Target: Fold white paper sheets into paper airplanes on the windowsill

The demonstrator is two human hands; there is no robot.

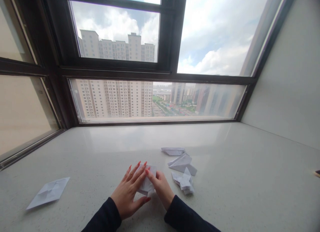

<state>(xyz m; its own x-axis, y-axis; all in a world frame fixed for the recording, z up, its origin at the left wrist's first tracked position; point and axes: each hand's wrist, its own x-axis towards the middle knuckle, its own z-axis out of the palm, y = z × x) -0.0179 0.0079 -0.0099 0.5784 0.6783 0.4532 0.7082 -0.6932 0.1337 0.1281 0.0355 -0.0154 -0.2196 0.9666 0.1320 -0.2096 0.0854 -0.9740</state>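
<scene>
A folded white sheet of paper [147, 186] lies on the pale sill in front of me, partly covered by my hands. My left hand [131, 189] rests over its left part with fingers stretched out and thumb apart. At the paper's right edge is my right hand [163, 188], its thumb laid across the top and its other fingers curled and mostly hidden. Just to the right sits a folded paper piece with pointed flaps [185, 182]. Behind that are a pleated paper piece [182, 162] and a narrow folded strip [173, 151].
A diamond-shaped folded paper [48, 192] lies off to the left on the glossy speckled sill [237, 185]. Dark window frames [160, 123] border the sill's far edge, and a white wall [287, 92] stands at the right. A small dark object [317, 173] shows at the right edge.
</scene>
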